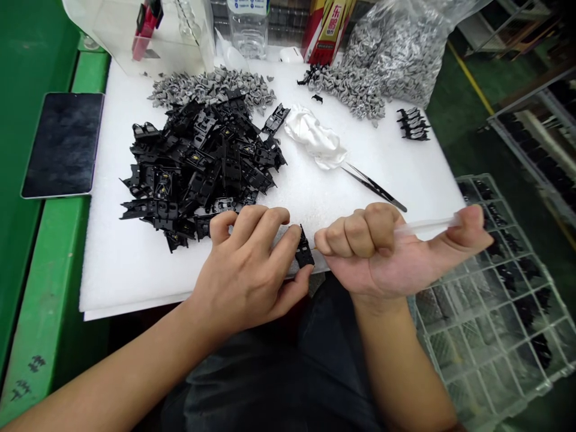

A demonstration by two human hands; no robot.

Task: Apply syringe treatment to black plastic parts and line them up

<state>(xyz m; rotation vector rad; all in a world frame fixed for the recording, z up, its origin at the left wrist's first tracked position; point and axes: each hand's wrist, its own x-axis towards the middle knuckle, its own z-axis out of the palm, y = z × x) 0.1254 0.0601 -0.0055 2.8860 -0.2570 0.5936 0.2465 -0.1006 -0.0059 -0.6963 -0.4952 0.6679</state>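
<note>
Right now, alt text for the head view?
Two bare hands work over a white foam sheet: the left hand pinches a small black plastic part, and the right hand grips a thin translucent strip. Behind them lie a heap of black plastic parts, grey parts, and tweezers.

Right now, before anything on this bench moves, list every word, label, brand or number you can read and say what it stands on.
"东鹏" on the red and yellow carton.
The label on the clear plastic water bottle is too cut off to read.
The dark marks on the green bench are too blurred to read.
</note>
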